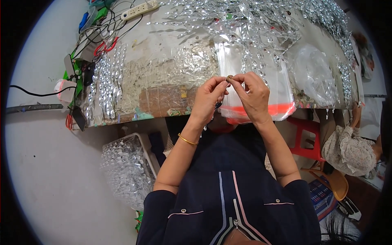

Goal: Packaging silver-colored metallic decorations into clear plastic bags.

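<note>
Holds left grip (209,98) and right grip (255,96) together, with fingertips pinched on a brownish piece (230,77) too tiny to identify, at 12 o'clock from the shirt (267,222). Has clear bags (281,87) on the desk (143,41) behind the right grip. From the piece, has silver strands (261,20) at 1 o'clock, more strands (116,79) at 9 o'clock, a power strip (140,10) at 10 o'clock.

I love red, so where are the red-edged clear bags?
In the head view, the clear bags lie on the table, right of centre, partly behind the right hand, left of a crumpled plastic bag.
</note>
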The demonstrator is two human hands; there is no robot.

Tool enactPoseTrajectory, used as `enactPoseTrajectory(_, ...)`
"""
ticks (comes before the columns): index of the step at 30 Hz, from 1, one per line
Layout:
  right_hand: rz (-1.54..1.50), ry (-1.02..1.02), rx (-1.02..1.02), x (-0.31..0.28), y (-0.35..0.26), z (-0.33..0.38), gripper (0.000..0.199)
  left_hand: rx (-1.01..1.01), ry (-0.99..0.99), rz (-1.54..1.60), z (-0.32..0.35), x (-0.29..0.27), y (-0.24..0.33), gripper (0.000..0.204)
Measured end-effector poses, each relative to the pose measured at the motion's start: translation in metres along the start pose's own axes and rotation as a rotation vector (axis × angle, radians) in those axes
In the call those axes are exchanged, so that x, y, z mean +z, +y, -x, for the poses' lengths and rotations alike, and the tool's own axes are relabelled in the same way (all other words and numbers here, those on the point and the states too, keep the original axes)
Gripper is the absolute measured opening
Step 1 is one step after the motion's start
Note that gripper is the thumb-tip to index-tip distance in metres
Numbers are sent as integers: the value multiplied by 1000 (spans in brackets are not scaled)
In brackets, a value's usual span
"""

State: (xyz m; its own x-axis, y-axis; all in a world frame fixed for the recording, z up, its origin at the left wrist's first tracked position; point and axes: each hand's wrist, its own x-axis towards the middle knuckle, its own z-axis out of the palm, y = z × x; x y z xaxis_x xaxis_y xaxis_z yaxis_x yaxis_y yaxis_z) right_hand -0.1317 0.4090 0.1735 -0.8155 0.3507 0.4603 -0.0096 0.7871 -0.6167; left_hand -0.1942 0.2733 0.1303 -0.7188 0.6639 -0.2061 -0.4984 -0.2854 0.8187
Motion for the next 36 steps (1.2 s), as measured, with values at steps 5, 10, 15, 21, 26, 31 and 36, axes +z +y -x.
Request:
enactPoseTrajectory(5,-272,-21,228,3,4,2,10,23,35,-23,3,12,9,25)
enactPoseTrajectory(10,-480,-248,295,-6,19,-2,15,39,-15,-66,4,8,8,27)
enactPoseTrajectory(15,-586,-311,314,-7,26,-2,14,29,13,10,5,15,10,23)
enactPoseTrajectory(21,-614,-335,304,-10,19,-1,11,37,70,-69,3,21,16,16)
enactPoseTrajectory(26,-575,-301,266,-13,15,-1,10,126,93,-150,1,26,15,14)
enactPoseTrajectory(31,-563,-291,261,-12,14,2,8,154,96,-193,1,23,8,13)
enactPoseTrajectory(36,-629,-274,300,-8,21,8,9,190,159,-237,1,26,6,12)
